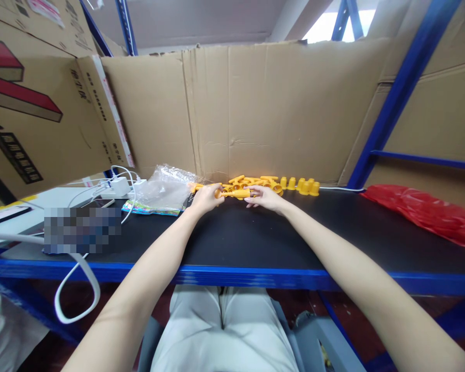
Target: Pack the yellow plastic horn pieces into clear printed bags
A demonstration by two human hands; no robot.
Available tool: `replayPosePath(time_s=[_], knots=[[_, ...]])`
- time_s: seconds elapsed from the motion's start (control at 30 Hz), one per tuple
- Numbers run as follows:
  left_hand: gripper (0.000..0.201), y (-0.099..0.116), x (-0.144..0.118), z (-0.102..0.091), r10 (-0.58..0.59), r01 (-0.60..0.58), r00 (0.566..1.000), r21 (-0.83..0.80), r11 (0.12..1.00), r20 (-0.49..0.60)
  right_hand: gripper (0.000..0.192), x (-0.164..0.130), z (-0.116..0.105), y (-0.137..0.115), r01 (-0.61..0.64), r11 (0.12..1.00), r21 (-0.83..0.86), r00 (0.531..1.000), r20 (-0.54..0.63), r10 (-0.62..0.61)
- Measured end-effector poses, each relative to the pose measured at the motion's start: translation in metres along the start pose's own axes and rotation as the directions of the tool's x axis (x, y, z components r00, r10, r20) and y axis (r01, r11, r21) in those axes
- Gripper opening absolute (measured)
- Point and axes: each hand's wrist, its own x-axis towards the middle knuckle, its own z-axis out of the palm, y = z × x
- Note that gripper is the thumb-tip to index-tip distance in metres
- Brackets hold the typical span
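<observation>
Both my arms reach forward over a black shelf top point(256, 237). My left hand point(206, 198) and my right hand point(264, 197) hold the two ends of a stack of yellow plastic cone-shaped pieces point(235, 193), lying sideways between them. Just behind the hands, a heap of several more yellow pieces point(273, 182) lies against the cardboard back wall point(263, 108), some upright, some tipped over.
A crumpled clear plastic bag point(165, 188) lies left of the hands. White chargers and cables point(116, 187) sit farther left, with a blurred patch point(81, 230) near the blue front edge point(232, 274). A red plastic bag point(430, 214) lies right. Cardboard boxes and blue uprights surround the shelf.
</observation>
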Motion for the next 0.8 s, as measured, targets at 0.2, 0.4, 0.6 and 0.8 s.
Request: replayPosePath(time_s=[0.2, 0.4, 0.6, 0.8], knots=[[0.024, -0.0015, 0.0004, 0.0011, -0.008, 0.008, 1.0, 0.002, 1.0, 0.0, 0.051, -0.0019, 0.0003, -0.0017, -0.016, 1.0, -0.003, 1.0, -0.009, 0.016], [0.024, -0.0006, 0.0003, 0.0, -0.007, 0.007, 1.0, 0.005, 1.0, 0.005, 0.051, -0.0032, 0.0005, -0.004, -0.03, 1.0, -0.003, 1.0, 0.0, 0.03], [0.024, -0.0003, 0.0007, -0.0002, -0.013, 0.013, 1.0, 0.004, 1.0, 0.011, 0.052, -0.0035, 0.0001, -0.0044, -0.034, 0.999, 0.015, 0.999, -0.006, 0.034], [0.037, 0.0033, -0.0015, -0.0034, 0.0, 0.0, 1.0, -0.039, 0.999, 0.003, 0.047, -0.0006, 0.0008, -0.003, -0.003, 0.978, 0.209, 0.998, -0.055, 0.015]])
